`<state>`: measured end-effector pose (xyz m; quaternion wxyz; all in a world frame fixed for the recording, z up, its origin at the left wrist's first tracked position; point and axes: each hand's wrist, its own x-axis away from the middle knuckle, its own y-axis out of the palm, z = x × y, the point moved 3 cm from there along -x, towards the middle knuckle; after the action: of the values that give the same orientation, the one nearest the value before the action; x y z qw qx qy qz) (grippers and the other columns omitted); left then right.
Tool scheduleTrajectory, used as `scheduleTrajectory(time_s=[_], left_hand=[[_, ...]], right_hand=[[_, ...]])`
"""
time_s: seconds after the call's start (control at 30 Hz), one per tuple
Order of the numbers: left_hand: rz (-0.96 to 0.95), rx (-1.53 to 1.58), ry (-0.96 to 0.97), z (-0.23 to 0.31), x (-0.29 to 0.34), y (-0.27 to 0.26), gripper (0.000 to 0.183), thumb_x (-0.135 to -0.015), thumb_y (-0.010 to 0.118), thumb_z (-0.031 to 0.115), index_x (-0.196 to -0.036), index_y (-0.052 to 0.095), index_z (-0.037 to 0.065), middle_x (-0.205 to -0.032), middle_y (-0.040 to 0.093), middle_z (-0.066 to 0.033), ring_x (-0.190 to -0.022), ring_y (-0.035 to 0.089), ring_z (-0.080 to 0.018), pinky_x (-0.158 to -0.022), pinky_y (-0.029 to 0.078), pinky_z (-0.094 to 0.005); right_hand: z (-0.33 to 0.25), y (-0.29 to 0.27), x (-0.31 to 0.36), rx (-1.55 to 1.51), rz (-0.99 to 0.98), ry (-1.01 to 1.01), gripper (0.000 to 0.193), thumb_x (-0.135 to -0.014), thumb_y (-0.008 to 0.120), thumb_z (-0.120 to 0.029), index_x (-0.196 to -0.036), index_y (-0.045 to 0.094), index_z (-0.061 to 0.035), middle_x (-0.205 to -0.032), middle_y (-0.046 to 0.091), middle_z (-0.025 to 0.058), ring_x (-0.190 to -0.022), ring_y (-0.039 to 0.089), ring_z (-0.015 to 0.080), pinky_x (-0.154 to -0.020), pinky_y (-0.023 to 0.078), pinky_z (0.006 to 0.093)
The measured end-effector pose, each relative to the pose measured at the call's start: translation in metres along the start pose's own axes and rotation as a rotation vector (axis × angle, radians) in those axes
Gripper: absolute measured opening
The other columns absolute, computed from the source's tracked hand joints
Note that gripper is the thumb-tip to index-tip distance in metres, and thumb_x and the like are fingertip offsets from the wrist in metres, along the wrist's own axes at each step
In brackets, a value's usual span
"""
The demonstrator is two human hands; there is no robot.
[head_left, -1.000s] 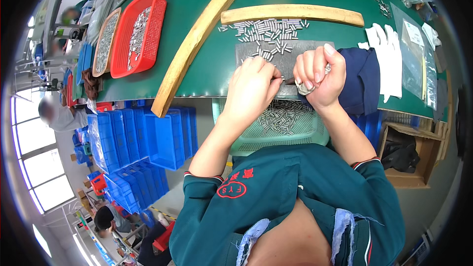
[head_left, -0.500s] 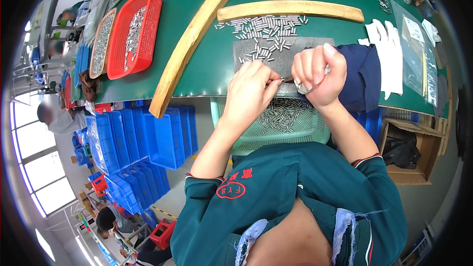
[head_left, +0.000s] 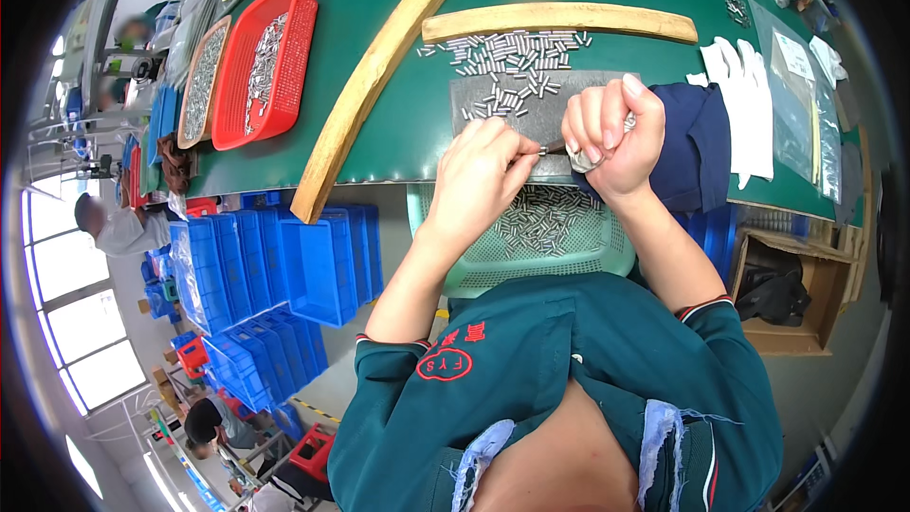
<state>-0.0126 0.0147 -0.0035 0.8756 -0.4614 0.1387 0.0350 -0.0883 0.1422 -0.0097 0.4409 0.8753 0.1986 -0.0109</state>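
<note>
My left hand (head_left: 482,175) pinches a small metal pin (head_left: 543,150) between thumb and forefinger, above the front edge of the grey mat (head_left: 569,87). Closed in a fist, my right hand (head_left: 618,140) grips a small tool (head_left: 580,162) with a pale wrapped handle. Its dark narrow tip meets the pin or lies very close to it; contact cannot be made out. Beyond both hands, several loose metal pins (head_left: 519,52) lie scattered over the mat and the green tabletop. Below the hands sits a light green mesh basket (head_left: 479,277) with many more pins inside.
Two wooden strips (head_left: 559,19) border the loose pins at the back and left. Red baskets (head_left: 301,57) of metal parts stand far left. A navy cloth (head_left: 697,147) and white gloves (head_left: 752,118) lie right. Blue bins (head_left: 318,265) and a cardboard box (head_left: 796,337) are below table level.
My right fist has turned slightly, its thumb now more upright. The left hand stays nearly in place, still pinching the pin. The whole view has shifted a little.
</note>
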Motion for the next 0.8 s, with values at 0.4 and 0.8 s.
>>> scheduleTrajectory(time_s=[0.4, 0.8], left_hand=[[-0.114, -0.030, 0.022, 0.006, -0.009, -0.005, 0.010, -0.074, 0.062, 0.005, -0.083, 0.058, 0.006, -0.076, 0.055, -0.0065, -0.074, 0.056, -0.0238, -0.066, 0.044, -0.0342], [0.010, -0.050, -0.152, 0.007, 0.003, -0.002, 0.015, -0.075, 0.065, 0.017, -0.080, 0.055, 0.006, -0.079, 0.053, -0.0076, -0.070, 0.058, -0.0259, -0.060, 0.047, -0.0371]], right_hand=[[0.001, 0.003, 0.000, 0.072, -0.009, -0.014, 0.046, -0.090, 0.033, -0.021, -0.046, 0.033, -0.0079, -0.039, 0.033, 0.0043, -0.034, 0.030, 0.0120, -0.037, 0.031, 0.0269], [0.000, 0.002, 0.001, 0.023, -0.019, -0.003, 0.047, -0.091, 0.032, -0.022, -0.046, 0.033, -0.0088, -0.038, 0.034, 0.0045, -0.033, 0.030, 0.0118, -0.038, 0.031, 0.0270]])
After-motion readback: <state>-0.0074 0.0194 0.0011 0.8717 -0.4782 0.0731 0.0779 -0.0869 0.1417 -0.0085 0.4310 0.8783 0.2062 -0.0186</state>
